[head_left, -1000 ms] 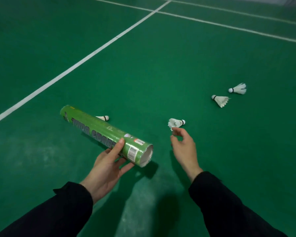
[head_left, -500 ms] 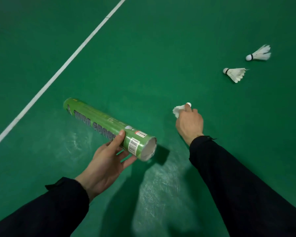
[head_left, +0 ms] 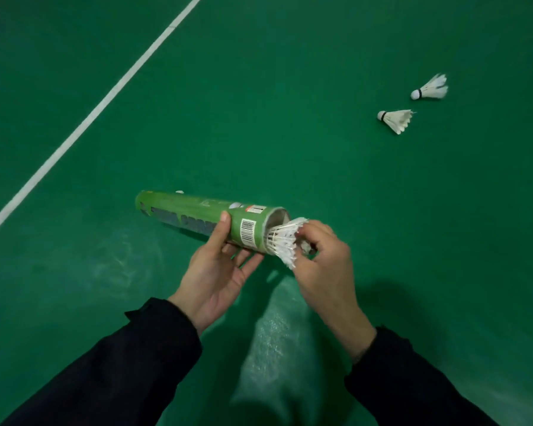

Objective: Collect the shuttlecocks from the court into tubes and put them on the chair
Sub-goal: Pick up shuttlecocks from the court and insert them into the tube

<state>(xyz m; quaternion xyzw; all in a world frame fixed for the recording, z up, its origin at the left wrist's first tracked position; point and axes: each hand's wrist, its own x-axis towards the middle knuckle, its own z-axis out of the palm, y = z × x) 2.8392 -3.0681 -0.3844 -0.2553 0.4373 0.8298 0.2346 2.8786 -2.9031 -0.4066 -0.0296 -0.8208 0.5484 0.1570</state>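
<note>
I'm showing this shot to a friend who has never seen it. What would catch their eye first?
Centre frame, the left hand holds a green shuttlecock tube while the right hand feeds a white shuttlecock into its open end. Two more shuttlecocks lie on the green court floor at upper right, and a white court line slants across the left.

Shuttlecock (head_left: pixel 285 241) in tube (head_left: pixel 197 216) mouth; 2 shuttlecocks (head_left: pixel 396 119) far right
</note>
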